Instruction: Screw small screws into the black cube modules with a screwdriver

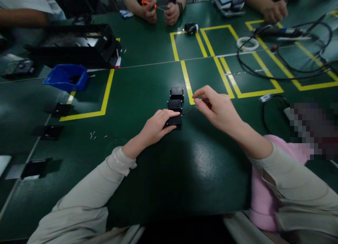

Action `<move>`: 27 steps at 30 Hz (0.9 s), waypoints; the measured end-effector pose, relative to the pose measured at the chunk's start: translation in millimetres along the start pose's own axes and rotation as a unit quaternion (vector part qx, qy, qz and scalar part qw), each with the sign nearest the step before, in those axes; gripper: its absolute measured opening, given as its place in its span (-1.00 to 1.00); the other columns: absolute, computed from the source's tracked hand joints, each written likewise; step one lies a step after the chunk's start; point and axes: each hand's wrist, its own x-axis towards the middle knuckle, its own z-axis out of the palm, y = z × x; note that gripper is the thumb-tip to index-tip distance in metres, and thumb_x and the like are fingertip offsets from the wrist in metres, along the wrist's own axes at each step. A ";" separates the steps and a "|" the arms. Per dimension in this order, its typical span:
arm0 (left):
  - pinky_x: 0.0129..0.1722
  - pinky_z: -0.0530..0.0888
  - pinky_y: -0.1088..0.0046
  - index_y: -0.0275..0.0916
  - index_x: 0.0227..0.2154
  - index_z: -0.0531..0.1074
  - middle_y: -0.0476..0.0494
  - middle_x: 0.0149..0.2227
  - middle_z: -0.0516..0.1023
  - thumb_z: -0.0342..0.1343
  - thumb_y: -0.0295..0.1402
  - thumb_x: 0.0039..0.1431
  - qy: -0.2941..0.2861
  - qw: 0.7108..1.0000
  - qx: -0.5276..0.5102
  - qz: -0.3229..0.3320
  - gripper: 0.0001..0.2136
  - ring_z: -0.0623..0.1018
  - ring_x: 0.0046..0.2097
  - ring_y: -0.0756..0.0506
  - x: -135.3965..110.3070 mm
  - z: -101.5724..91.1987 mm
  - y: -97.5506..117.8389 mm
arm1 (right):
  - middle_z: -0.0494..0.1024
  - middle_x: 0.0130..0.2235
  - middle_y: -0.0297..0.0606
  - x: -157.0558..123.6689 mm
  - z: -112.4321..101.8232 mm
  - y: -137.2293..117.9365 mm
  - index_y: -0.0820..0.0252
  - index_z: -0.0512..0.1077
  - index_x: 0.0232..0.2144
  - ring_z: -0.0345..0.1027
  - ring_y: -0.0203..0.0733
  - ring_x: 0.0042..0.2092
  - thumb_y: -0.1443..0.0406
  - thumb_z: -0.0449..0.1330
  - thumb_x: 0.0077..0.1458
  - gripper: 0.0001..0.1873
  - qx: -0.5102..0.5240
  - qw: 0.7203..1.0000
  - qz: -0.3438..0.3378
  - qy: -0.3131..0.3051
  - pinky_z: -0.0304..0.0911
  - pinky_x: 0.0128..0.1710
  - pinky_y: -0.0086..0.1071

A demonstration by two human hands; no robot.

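Three small black box-shaped parts stand in a column on the green table: a far block [176, 92], a middle block [174, 104] and a near block [174, 121]. Small bright screw heads show at their sides. My left hand [154, 127] grips the near block, fingers over its top and thumb along its near side. To the right, my right hand [218, 108] pinches a thin dark screwdriver-like tool [188, 111]. Its tip meets the right side of the near block; the grip end is mostly hidden in my fingers.
Loose screws [93, 135] lie left of my left hand. Farther left are a blue bin [67, 77], a long black housing [105, 48] and dark parts [50, 132]. Black cables [264, 74] and a white ring [247, 43] lie right. Opposite, a person's hands [171, 14] hold an orange-handled tool.
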 end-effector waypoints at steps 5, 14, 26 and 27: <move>0.16 0.39 0.12 -0.21 0.20 0.29 -0.25 0.15 0.46 0.07 -0.29 0.39 0.001 1.000 0.001 0.004 -0.63 0.43 0.16 -0.24 0.1 0.4 0.7 | 0.44 -0.48 -0.33 -0.4 0.6 0.7 0.26 0.42 -0.10 0.28 -0.30 -0.49 0.26 0.01 0.27 -0.73 -0.006 1.000 -0.005 0.000 0.08 -0.39 -0.35; 0.17 0.39 0.15 -0.23 0.19 0.29 -0.24 0.15 0.46 0.09 -0.32 0.38 0.004 1.000 0.004 0.008 -0.63 0.43 0.16 -0.23 -0.1 -0.1 0.6 | 0.43 -0.49 -0.35 -0.4 1.2 1.7 0.27 0.43 -0.13 0.24 -0.33 -0.51 0.22 0.02 0.28 -0.72 -0.009 1.000 -0.006 -0.003 0.06 -0.41 -0.37; 0.15 0.40 0.13 -0.22 0.19 0.29 -0.25 0.15 0.46 0.09 -0.32 0.38 0.002 1.000 0.005 0.003 -0.63 0.44 0.14 -0.24 -0.2 0.1 0.6 | 0.43 -0.49 -0.36 0.2 1.3 1.5 0.23 0.39 -0.13 0.27 -0.33 -0.50 0.29 0.02 0.26 -0.78 0.012 1.000 -0.015 0.001 0.07 -0.41 -0.38; 0.15 0.40 0.13 -0.22 0.19 0.29 -0.25 0.14 0.46 0.09 -0.32 0.38 0.002 1.000 0.005 0.003 -0.63 0.43 0.15 -0.24 -0.3 0.0 0.6 | 0.42 -0.47 -0.36 0.3 1.6 1.7 0.23 0.38 -0.10 0.28 -0.33 -0.49 0.30 0.02 0.25 -0.77 0.015 1.000 -0.018 0.006 0.07 -0.41 -0.38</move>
